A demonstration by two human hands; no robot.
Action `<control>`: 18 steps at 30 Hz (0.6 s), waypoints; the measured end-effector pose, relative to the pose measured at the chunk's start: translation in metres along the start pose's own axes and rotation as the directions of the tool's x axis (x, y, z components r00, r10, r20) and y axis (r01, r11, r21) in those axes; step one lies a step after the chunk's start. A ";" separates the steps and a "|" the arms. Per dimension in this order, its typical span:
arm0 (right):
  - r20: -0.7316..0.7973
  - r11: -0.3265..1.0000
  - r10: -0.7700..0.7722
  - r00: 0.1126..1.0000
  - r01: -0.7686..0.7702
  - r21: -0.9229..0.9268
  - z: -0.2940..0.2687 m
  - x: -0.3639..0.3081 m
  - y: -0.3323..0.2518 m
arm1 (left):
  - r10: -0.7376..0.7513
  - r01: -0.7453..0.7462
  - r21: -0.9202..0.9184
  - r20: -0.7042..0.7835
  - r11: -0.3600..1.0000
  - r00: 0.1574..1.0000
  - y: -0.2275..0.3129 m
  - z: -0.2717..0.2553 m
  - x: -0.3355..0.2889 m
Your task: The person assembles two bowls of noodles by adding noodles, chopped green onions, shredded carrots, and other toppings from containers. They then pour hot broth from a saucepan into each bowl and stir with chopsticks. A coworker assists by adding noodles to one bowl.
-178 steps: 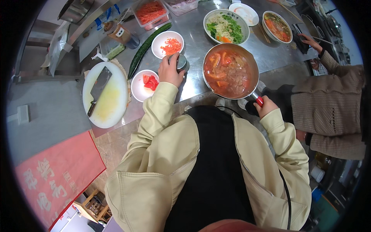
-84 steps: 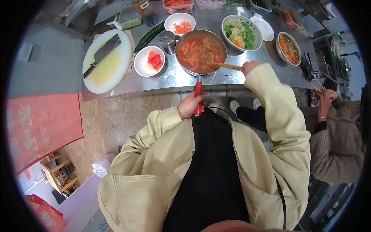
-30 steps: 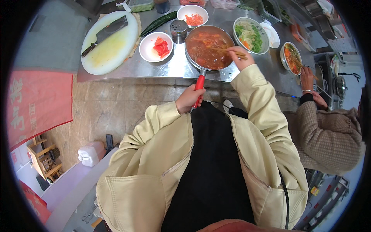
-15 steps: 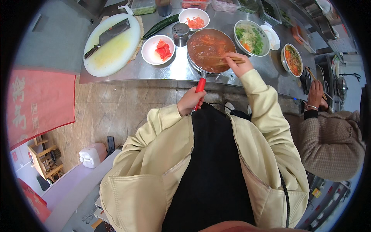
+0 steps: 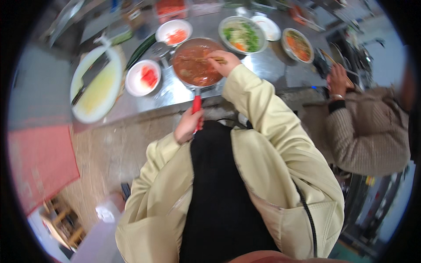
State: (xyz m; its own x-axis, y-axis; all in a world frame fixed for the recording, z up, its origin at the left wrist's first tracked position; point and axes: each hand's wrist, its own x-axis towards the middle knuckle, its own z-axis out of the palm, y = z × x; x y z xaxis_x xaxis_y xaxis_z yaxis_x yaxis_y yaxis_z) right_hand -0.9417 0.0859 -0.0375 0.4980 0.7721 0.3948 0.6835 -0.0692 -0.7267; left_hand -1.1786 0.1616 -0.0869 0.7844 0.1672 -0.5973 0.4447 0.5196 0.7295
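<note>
My left hand (image 5: 188, 124) is closed round the red handle (image 5: 197, 103) of a saucepan (image 5: 191, 86) at the table's front edge. Reddish broth (image 5: 196, 70) with soft pieces fills the pan. From the right, my right hand (image 5: 226, 64) grips wooden chopsticks (image 5: 204, 58), their tips down in the broth. Just left of the pan sits a white bowl (image 5: 134, 84) of cut tomato (image 5: 149, 77). Behind the pan are a metal shaker (image 5: 161, 49), blurred, and a white bowl (image 5: 174, 23) of chopped reddish bits.
A cleaver (image 5: 93, 72) lies on a round white cutting board (image 5: 100, 98); a cucumber (image 5: 141, 50) lies beside it. To the right stand a bowl (image 5: 224, 43) of greens and pale shreds, a white plate (image 5: 272, 29) and another filled bowl (image 5: 287, 44). Another person's hand (image 5: 337, 82) holds sticks at far right.
The whole view has shifted and tilted, so the table's things appear further left. My right hand and the chopsticks have moved over the pan's upper right; my left hand keeps its hold.
</note>
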 end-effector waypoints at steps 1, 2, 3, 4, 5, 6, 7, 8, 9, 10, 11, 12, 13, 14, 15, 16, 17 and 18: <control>0.015 0.988 0.137 0.990 -0.136 -0.067 -0.011 -0.001 0.003 | -0.002 0.002 0.021 0.020 1.000 1.000 0.001 -0.001 0.002; -0.021 0.987 0.153 0.988 -0.154 -0.054 -0.025 -0.006 0.003 | 0.001 -0.002 0.052 0.018 0.999 1.000 0.000 -0.002 0.002; 0.073 0.975 0.200 0.977 -0.192 -0.108 -0.035 -0.011 0.001 | 0.019 -0.021 0.046 0.041 0.999 0.999 0.000 -0.002 0.003; 0.118 0.977 0.192 0.974 -0.179 -0.114 -0.041 -0.017 -0.003 | 0.004 -0.005 0.055 0.010 0.998 1.000 -0.002 -0.002 0.005; 0.154 0.972 0.210 0.965 -0.190 -0.135 -0.034 -0.019 -0.011 | -0.014 0.014 0.036 0.005 0.999 1.000 -0.002 -0.002 0.005; 0.222 0.998 0.039 0.974 -0.027 -0.055 -0.029 -0.022 -0.015 | 0.018 -0.018 0.041 0.011 0.999 1.000 -0.004 -0.002 0.008; 0.162 0.999 0.010 0.987 -0.004 -0.038 -0.022 -0.018 -0.019 | 0.025 -0.025 0.047 0.008 0.999 1.000 -0.004 -0.001 0.009; 0.188 0.997 -0.079 0.979 0.076 0.021 -0.013 -0.016 -0.021 | 0.023 -0.023 0.052 -0.002 0.998 1.000 -0.004 -0.001 0.009; 0.098 0.999 -0.010 0.995 0.015 -0.045 -0.016 -0.013 -0.019 | 0.028 -0.028 0.053 -0.003 0.998 1.000 -0.004 -0.001 0.010; 0.063 0.996 0.011 0.998 -0.005 -0.084 -0.015 -0.008 -0.016 | 0.033 -0.032 0.054 -0.007 0.998 0.999 -0.004 -0.001 0.011; 0.017 0.996 -0.009 1.000 0.011 -0.091 -0.017 -0.008 -0.014 | 0.031 -0.030 0.052 -0.017 0.998 0.999 -0.004 -0.001 0.011; 0.084 0.991 0.083 0.993 -0.073 -0.115 -0.020 -0.008 -0.010 | 0.028 -0.027 0.067 -0.018 0.997 0.999 -0.004 -0.001 0.010; 0.138 0.986 0.131 0.982 -0.115 -0.117 -0.024 -0.011 -0.008 | 0.027 -0.025 0.077 -0.021 0.997 0.999 -0.003 -0.001 0.010; 0.149 0.973 0.200 0.968 -0.179 -0.144 -0.030 -0.015 -0.006 | 0.020 -0.018 0.084 -0.024 0.996 1.000 -0.003 -0.001 0.011; 0.230 0.987 0.150 0.962 -0.133 -0.087 -0.027 -0.019 -0.007 | 0.049 -0.048 0.098 -0.011 0.994 0.999 -0.004 0.000 0.012; 0.246 0.998 0.010 0.969 -0.023 0.053 -0.021 -0.024 -0.010 | 0.067 -0.066 0.111 -0.007 0.992 0.998 -0.004 -0.001 0.013; 0.199 1.000 0.017 0.980 -0.018 0.003 -0.016 -0.024 -0.012 | 0.080 -0.077 0.123 -0.018 0.989 0.997 -0.006 -0.001 0.013; 0.222 0.997 -0.078 0.972 0.077 0.013 -0.010 -0.024 -0.014 | 0.088 -0.086 0.115 -0.012 0.990 0.996 -0.007 -0.001 0.014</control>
State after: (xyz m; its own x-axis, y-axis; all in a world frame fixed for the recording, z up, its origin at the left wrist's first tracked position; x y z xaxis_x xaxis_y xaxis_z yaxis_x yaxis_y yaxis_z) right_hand -0.9579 0.0615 -0.0311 0.3122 0.8962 0.3152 0.7125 -0.0015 -0.7017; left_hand -1.1713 0.1611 -0.1005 0.8152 0.2228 -0.5345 0.4221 0.4033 0.8119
